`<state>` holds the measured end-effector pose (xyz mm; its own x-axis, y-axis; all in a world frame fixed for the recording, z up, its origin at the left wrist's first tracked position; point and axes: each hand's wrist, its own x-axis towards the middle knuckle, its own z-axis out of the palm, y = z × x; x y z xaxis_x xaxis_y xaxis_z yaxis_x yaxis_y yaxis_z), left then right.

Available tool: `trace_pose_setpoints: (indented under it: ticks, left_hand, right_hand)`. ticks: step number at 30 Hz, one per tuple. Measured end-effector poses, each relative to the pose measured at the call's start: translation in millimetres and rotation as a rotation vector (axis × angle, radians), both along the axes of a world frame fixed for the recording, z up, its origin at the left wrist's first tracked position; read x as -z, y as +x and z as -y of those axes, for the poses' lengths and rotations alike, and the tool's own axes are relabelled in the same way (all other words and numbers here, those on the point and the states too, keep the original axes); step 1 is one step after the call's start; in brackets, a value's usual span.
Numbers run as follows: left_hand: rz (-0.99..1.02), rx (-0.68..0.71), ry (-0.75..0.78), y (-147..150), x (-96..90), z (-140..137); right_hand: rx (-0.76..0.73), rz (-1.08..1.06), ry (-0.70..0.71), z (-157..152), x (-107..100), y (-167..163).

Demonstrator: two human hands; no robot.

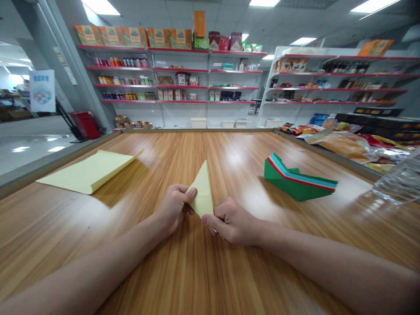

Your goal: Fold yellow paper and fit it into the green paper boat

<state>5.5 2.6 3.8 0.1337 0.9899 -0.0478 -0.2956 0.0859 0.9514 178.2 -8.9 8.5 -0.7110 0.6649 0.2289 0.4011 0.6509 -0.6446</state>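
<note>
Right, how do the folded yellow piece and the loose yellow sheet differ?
The folded piece is narrower; the loose sheet is broader. Left hand and right hand grip the folded piece; the loose sheet lies on the table. The folded piece tapers to a point; the loose sheet is mostly flat, one edge raised. Both are pale yellow.

Wooden table (pixel 177 280): yellow sheet (pixel 88 170), folded green paper (pixel 293 189).

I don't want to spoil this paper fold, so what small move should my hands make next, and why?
Perhaps have the right hand press a crease along the near edge of the folded yellow paper: that hand's thumb already lies at the near corner, while the left hand pinches the left side, which should steady it.
</note>
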Motion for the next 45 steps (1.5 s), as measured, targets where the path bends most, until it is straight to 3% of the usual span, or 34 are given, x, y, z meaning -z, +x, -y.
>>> trace_pose_setpoints:
  ticks: [3,8,16,19,25,28,30,36,40,45]
  left_hand:
    - [0.016,-0.05,0.05,1,-0.3,1]
    - [0.047,-0.186,0.11,1,-1.5,3]
    - [0.09,-0.004,0.073,0,1.5,-4]
    - [0.069,-0.023,0.088,0,2.4,-4]
    - [0.018,-0.068,0.095,-1,2.2,-3]
    - [0.02,-0.086,0.098,1,2.3,-3]
    - [0.019,-0.113,0.102,2,2.0,-2]
    - [0.06,-0.167,0.12,4,0.1,-1]
    - [0.08,-0.135,0.145,3,1.1,-1]
    - [0.093,-0.11,0.181,3,3.7,-1]
  right_hand:
    - [0.071,-0.041,-0.044,-2,1,-1]
    - [0.094,-0.137,-0.31,-11,-1,-1]
    - [0.208,-0.192,-0.353,-31,3,7]
    - [0.237,-0.129,-0.294,-33,4,7]
    - [0.341,0.003,0.032,-30,8,9]
    - [0.315,-0.022,0.042,-30,9,10]
    - [0.237,-0.071,-0.075,-32,7,11]
    - [-0.007,-0.224,-0.652,-41,-4,20]
    - [-0.091,-0.251,-0.842,-44,-7,24]
    - [-0.194,-0.218,-0.95,-45,-10,26]
